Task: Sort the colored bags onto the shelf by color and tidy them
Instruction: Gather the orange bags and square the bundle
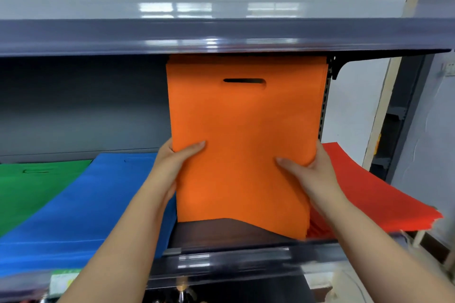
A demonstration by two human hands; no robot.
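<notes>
Head view shows the shelf (246, 253) carrying flat piles side by side: green bags (32, 187) far left, blue bags (86, 204) next, red bags (369, 192) on the right, with a bare dark gap between blue and red. Above that gap the orange bags (236, 145) stand upright as one stack, long axis vertical, handle slot at the top, lower edge curling just over the gap. The left hand (172, 165) pinches the stack's left edge and the right hand (312, 172) its right edge, thumbs in front; both are equally near. The fingers behind the stack are hidden, as is its thickness and top edge under the upper shelf.
</notes>
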